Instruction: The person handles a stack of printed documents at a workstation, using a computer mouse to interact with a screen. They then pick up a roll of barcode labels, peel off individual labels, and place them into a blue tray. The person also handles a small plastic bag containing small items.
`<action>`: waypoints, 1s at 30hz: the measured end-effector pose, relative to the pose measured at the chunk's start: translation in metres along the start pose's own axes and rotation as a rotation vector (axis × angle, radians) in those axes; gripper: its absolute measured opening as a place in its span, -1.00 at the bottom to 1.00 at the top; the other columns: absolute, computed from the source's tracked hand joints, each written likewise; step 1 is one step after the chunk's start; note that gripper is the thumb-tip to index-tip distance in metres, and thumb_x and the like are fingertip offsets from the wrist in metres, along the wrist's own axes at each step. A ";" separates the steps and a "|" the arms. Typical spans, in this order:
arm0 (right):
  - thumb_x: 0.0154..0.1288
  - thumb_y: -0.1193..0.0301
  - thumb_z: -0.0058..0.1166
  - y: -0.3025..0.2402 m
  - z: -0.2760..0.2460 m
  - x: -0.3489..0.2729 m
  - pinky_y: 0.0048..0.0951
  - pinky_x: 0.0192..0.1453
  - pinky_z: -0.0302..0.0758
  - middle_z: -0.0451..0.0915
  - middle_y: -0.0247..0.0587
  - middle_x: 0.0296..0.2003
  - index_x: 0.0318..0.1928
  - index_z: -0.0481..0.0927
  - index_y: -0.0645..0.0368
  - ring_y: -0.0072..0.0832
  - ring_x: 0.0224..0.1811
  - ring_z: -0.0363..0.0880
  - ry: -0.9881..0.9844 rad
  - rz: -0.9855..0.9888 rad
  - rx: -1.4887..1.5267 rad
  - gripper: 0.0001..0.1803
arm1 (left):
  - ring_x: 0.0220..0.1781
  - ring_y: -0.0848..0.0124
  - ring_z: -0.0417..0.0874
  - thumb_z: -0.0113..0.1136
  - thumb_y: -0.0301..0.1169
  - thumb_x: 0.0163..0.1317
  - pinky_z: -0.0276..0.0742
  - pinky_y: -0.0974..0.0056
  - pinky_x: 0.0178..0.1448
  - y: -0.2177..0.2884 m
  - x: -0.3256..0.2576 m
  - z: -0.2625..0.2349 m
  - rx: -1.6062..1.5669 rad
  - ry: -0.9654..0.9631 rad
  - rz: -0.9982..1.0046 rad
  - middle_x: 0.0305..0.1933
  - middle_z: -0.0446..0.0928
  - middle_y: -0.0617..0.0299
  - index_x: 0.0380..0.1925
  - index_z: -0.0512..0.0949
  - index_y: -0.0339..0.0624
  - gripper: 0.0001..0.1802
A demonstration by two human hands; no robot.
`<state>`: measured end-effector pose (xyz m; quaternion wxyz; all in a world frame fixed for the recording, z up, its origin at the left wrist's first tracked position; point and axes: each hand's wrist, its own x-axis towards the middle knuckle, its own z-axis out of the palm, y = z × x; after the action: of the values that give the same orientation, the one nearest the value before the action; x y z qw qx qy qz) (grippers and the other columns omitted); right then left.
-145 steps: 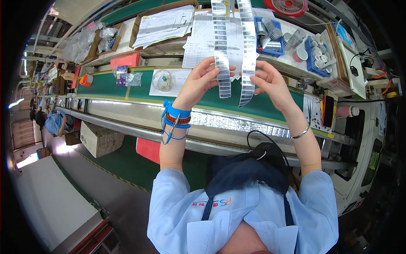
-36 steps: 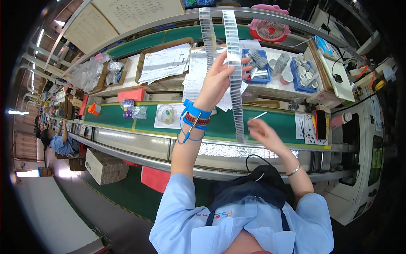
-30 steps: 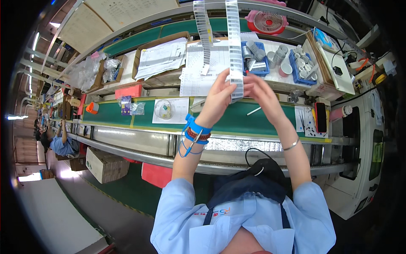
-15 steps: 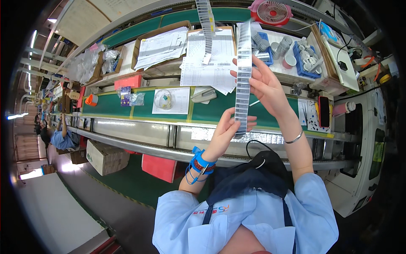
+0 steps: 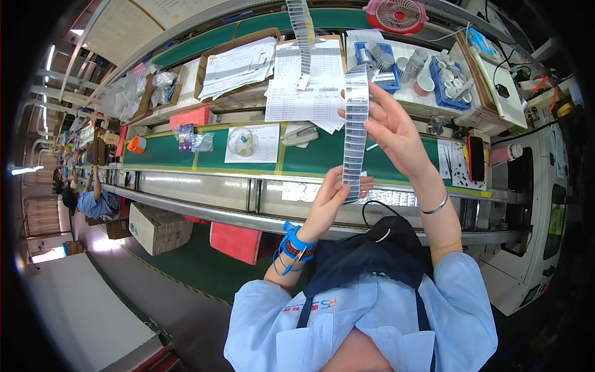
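A long strip of printed labels [image 5: 356, 133] hangs upright between my two hands, above the near edge of the green belt. My left hand [image 5: 334, 193] pinches its lower end between thumb and fingers. Higher up, my right hand [image 5: 390, 127] grips the strip near its top, thumb in front and fingers partly behind. Another label strip [image 5: 301, 43] dangles over printed sheets [image 5: 297, 102] on the shelf beyond. On the belt left of my hands are a grey stapler [image 5: 299, 134] and a clear round dish [image 5: 242, 142] on a white sheet.
Blue baskets [image 5: 446, 96] of cylindrical parts and a pink fan [image 5: 396, 15] stand at the back right. A phone [image 5: 475, 152] lies at the belt's right end. An orange cup [image 5: 137, 145] sits far left. Farther left, a co-worker in blue [image 5: 93, 201] sits along the line.
The strip's top end has come down, so less of it extends above my right hand. My left hand has moved slightly down with its lower end.
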<state>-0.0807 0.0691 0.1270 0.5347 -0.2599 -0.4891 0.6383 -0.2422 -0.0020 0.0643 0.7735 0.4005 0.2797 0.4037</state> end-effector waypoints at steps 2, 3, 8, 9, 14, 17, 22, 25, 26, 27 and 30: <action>0.22 0.52 -0.15 -0.001 0.000 -0.002 -0.35 0.08 0.39 0.29 0.01 0.09 0.27 -0.09 0.25 -0.25 0.10 0.36 -0.002 -0.007 -0.031 -0.36 | 0.08 0.13 0.42 -0.29 -0.46 0.30 0.32 0.16 0.15 -0.004 -0.003 0.000 0.010 0.001 0.015 0.03 0.33 -0.18 0.11 0.03 -0.25 -0.61; 0.22 0.52 -0.15 -0.001 0.001 -0.002 -0.35 0.07 0.40 0.30 0.01 0.09 0.26 -0.09 0.26 -0.25 0.09 0.37 -0.004 -0.010 -0.044 -0.36 | 0.08 0.16 0.41 -0.31 -0.48 0.30 0.31 0.17 0.15 -0.007 -0.004 0.000 0.014 0.002 0.022 0.04 0.33 -0.15 0.12 0.04 -0.25 -0.62; 0.22 0.52 -0.16 -0.002 0.001 -0.005 -0.37 0.03 0.42 0.35 0.00 0.05 0.25 -0.05 0.27 -0.26 0.02 0.44 0.015 -0.020 -0.065 -0.39 | 0.08 0.19 0.41 -0.33 -0.48 0.31 0.31 0.19 0.16 -0.022 -0.011 -0.002 0.053 -0.009 0.017 0.04 0.34 -0.13 0.11 0.04 -0.27 -0.63; 0.23 0.53 -0.16 -0.002 0.001 -0.006 -0.37 0.03 0.42 0.35 0.00 0.05 0.25 -0.05 0.27 -0.26 0.02 0.44 0.016 -0.022 -0.068 -0.39 | 0.08 0.19 0.41 -0.34 -0.48 0.31 0.31 0.19 0.16 -0.024 -0.012 -0.002 0.048 -0.014 0.010 0.04 0.34 -0.12 0.11 0.04 -0.27 -0.63; 0.23 0.56 -0.19 -0.004 0.001 -0.009 -0.39 0.04 0.40 0.37 0.01 0.03 0.25 -0.03 0.27 -0.28 0.01 0.44 0.031 -0.020 -0.080 -0.41 | 0.08 0.20 0.41 -0.35 -0.47 0.31 0.30 0.19 0.16 -0.034 -0.019 -0.004 0.053 -0.014 -0.036 0.04 0.34 -0.12 0.10 0.05 -0.28 -0.64; 0.23 0.59 -0.20 -0.007 0.002 -0.011 -0.46 0.12 0.30 0.39 -0.01 0.01 0.23 -0.01 0.29 -0.40 0.03 0.42 0.032 -0.005 -0.043 -0.44 | 0.08 0.21 0.41 -0.36 -0.46 0.32 0.29 0.20 0.17 -0.036 -0.021 -0.003 0.047 -0.021 -0.053 0.04 0.35 -0.11 0.10 0.05 -0.28 -0.64; 0.23 0.59 -0.18 -0.010 0.004 -0.014 -0.47 0.09 0.32 0.40 -0.02 -0.01 0.23 0.01 0.30 -0.39 0.01 0.43 0.014 0.006 -0.025 -0.44 | 0.08 0.23 0.42 -0.36 -0.47 0.31 0.27 0.21 0.19 -0.040 -0.024 -0.002 0.034 -0.012 -0.074 0.04 0.35 -0.09 0.10 0.07 -0.28 -0.65; 0.22 0.60 -0.19 -0.010 0.004 -0.016 -0.44 0.05 0.37 0.40 0.01 -0.01 0.23 0.01 0.29 -0.33 -0.01 0.45 0.018 -0.012 -0.051 -0.43 | 0.08 0.23 0.42 -0.36 -0.47 0.31 0.26 0.21 0.19 -0.042 -0.024 -0.002 0.024 0.002 -0.090 0.04 0.35 -0.07 0.10 0.07 -0.28 -0.65; 0.21 0.61 -0.20 -0.009 0.004 -0.016 -0.42 0.03 0.40 0.40 0.02 -0.01 0.24 0.00 0.29 -0.30 -0.01 0.46 0.020 -0.019 -0.063 -0.43 | 0.08 0.23 0.42 -0.36 -0.47 0.31 0.26 0.21 0.20 -0.044 -0.024 -0.003 0.026 0.001 -0.091 0.04 0.36 -0.07 0.10 0.07 -0.28 -0.64; 0.21 0.61 -0.20 -0.009 0.005 -0.016 -0.42 0.02 0.41 0.41 0.02 -0.02 0.23 0.00 0.29 -0.30 -0.01 0.46 0.020 -0.021 -0.057 -0.43 | 0.08 0.23 0.42 -0.36 -0.48 0.31 0.26 0.21 0.20 -0.045 -0.024 -0.004 0.028 0.000 -0.091 0.04 0.36 -0.06 0.11 0.07 -0.28 -0.64; 0.21 0.61 -0.19 -0.010 0.006 -0.017 -0.45 0.01 0.41 0.41 0.00 -0.02 0.23 0.01 0.29 -0.34 -0.01 0.45 0.021 -0.014 -0.039 -0.43 | 0.08 0.25 0.42 -0.34 -0.50 0.30 0.25 0.22 0.20 -0.044 -0.025 -0.003 0.024 -0.001 -0.109 0.05 0.36 -0.06 0.11 0.07 -0.28 -0.63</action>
<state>-0.0765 0.0506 0.1348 0.5392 -0.2736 -0.4978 0.6219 -0.2400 -0.0377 0.0282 0.7897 0.3939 0.3055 0.3576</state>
